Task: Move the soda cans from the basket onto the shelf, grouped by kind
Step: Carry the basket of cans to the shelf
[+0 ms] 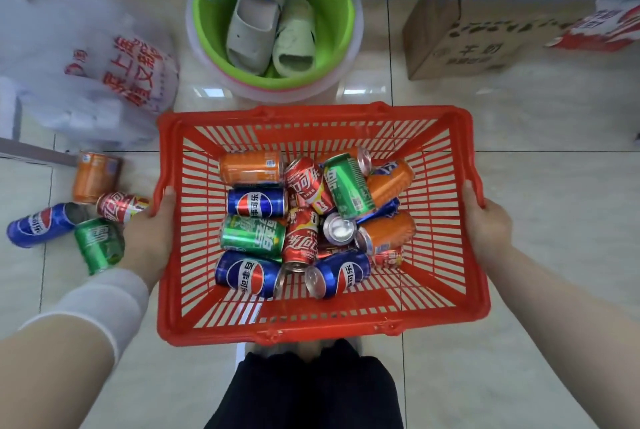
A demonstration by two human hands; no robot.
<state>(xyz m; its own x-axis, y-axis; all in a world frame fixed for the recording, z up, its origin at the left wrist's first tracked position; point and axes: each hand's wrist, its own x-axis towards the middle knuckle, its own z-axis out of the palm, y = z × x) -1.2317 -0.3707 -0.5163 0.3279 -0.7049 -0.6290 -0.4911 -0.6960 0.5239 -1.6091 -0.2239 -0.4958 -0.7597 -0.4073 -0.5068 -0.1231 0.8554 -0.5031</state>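
A red plastic basket (446,220) is held in front of me above the tiled floor. My left hand (152,234) grips its left rim and my right hand (488,224) grips its right rim. Inside lie several soda cans in a jumble: orange cans (250,167), red cola cans (304,179), green cans (348,186) and blue Pepsi cans (257,202). Most lie on their sides. No shelf surface is visible.
On the floor to the left lie an orange can (95,175), a red can (119,207), a blue can (38,224) and a green can (98,245). Ahead stand a green basin with slippers (273,40), a white plastic bag (90,68) and a cardboard box (467,44).
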